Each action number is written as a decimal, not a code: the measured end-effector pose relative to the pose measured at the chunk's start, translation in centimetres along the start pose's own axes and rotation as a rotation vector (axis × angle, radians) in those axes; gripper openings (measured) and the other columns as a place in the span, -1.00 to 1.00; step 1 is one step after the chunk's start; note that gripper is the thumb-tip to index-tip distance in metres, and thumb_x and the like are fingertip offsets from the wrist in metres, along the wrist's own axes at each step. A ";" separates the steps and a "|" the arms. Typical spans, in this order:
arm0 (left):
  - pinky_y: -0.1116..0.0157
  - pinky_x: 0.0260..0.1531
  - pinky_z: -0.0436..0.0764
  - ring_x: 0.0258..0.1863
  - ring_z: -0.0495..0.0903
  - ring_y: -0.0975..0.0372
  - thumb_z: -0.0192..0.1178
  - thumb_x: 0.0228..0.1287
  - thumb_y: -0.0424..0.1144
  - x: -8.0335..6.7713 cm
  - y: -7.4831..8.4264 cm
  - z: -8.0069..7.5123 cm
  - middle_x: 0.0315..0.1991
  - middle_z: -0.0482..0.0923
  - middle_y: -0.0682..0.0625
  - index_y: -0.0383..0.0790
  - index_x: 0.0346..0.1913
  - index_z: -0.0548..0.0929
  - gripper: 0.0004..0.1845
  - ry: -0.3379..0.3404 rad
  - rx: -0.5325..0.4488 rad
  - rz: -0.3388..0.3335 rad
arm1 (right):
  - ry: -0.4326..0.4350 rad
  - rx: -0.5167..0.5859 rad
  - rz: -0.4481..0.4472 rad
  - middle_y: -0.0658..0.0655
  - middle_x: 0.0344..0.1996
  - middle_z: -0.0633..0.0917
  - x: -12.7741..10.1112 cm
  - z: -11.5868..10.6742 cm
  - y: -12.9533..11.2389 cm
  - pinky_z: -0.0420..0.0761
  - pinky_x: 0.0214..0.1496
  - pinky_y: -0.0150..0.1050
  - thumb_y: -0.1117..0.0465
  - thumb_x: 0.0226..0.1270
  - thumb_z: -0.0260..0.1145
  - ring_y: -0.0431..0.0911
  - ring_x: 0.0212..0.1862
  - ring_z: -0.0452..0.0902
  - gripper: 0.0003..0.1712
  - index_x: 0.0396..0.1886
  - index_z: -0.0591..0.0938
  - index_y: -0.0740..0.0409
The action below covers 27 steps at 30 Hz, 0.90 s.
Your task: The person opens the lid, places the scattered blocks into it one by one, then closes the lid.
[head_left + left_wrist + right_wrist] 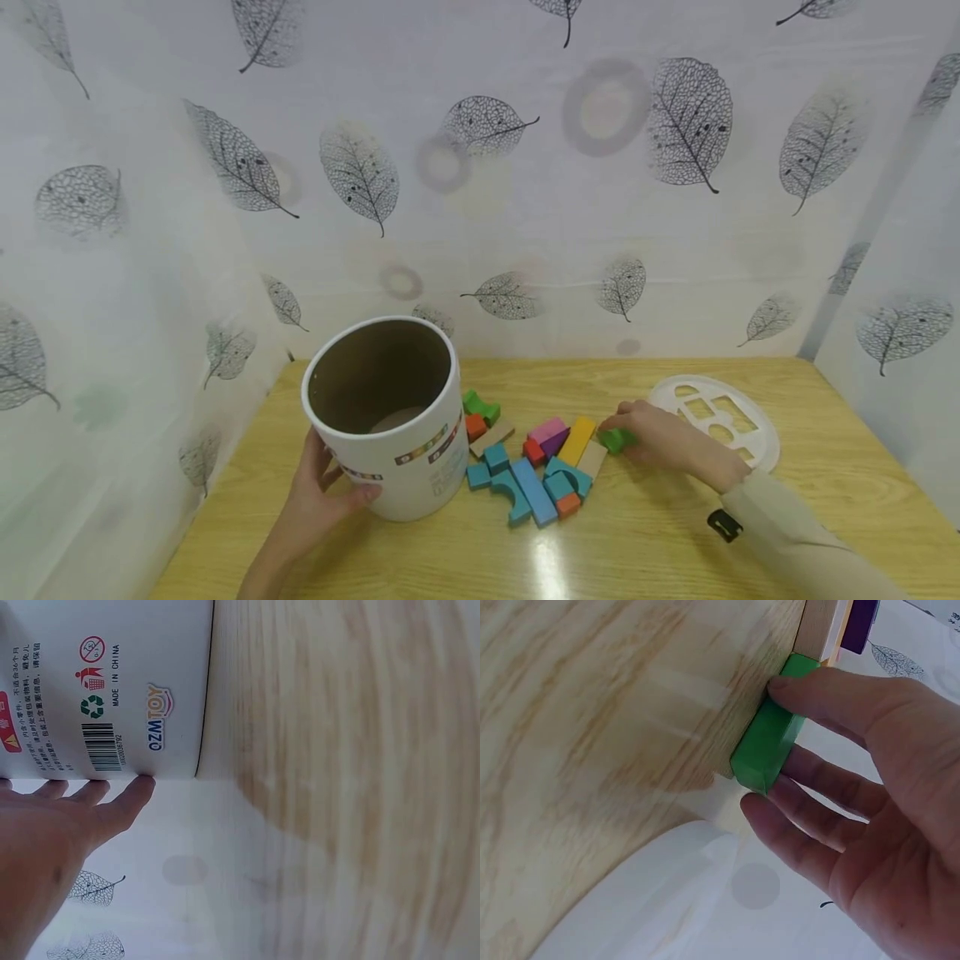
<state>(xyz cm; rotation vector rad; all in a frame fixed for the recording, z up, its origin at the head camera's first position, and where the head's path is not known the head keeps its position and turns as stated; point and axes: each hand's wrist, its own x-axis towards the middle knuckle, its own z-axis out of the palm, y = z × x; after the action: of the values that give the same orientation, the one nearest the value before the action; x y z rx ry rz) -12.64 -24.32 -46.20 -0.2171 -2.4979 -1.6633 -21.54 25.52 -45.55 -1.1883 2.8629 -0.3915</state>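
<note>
Fingers of the right hand (663, 440) curl round a small green wooden block (617, 440), thumb on one long face and fingertips (780, 799) on the opposite one, a pinch that in the right wrist view looks firm enough to lift or slide the piece; the green block lies on the pale wooden table (825, 517), at the right end of the loose pile and just beside a plain tan wooden block (592, 458). From there the pile spreads leftward: a yellow wooden bar (576, 440), a pink wooden block (547, 430), a long light-blue wooden bar (534, 492), teal wooden arch pieces (512, 492), small orange and red cubes, and a second green notched piece (480, 407) close to the tub. The left hand (318, 492) rests against the side of a tall white cardboard tub (390, 417), its thumb laid forward on the wall and its straight fingers (120, 799) pressed flat to the printed label, which seems to steady the tub and keep it tipped, its open mouth facing the camera. To the right of the gripping hand, near but apart from it, a flat white round plastic lid with shape cut-outs (716, 408) lies on the table, off the tub. Leaf-printed white sheeting (525, 167) screens the back and sides.
</note>
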 end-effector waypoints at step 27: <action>-0.40 0.34 0.36 0.57 0.02 -0.34 0.54 -0.01 -0.43 0.0 0.2 0.0 0.66 -0.10 -0.22 0.00 0.67 -0.17 0.32 -0.014 -0.037 0.000 | 0.048 -0.004 0.069 0.09 -0.21 0.71 0.7 -2.4 -0.8 0.75 -0.18 -0.26 0.36 0.06 0.57 -0.12 -0.21 0.64 -0.62 -0.08 0.72 0.26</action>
<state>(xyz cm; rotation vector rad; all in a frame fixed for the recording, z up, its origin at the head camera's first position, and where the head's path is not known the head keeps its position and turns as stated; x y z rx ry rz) -12.58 -24.22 -46.00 -0.2334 -2.4785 -1.7143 -21.74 25.06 -42.97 -1.0925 2.9369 -0.4181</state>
